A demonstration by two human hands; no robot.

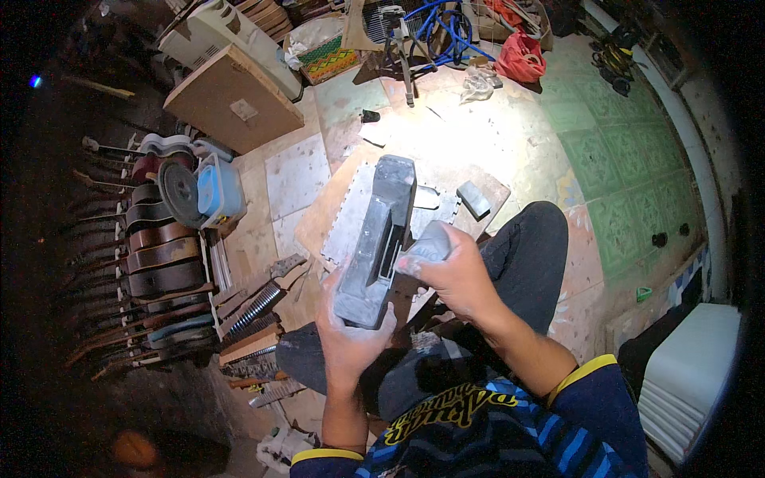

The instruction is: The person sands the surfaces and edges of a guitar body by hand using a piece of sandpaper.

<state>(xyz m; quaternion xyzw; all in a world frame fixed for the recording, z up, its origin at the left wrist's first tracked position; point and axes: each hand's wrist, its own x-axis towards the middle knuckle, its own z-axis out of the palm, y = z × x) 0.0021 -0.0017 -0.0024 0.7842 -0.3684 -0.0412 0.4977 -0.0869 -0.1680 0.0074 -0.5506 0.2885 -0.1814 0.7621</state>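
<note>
Left hand (pixel 351 338) clasps the dark block (pixel 378 209) by its near end, long axis running away; right hand (pixel 462 279), at its right side, curls round a grey pad (pixel 431 241).

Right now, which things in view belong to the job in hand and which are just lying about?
In the job: dark slotted block, grey piece held beside it, probably small grey block.

Apparently lying about: red bag, blue tubing, blue tub.
</note>
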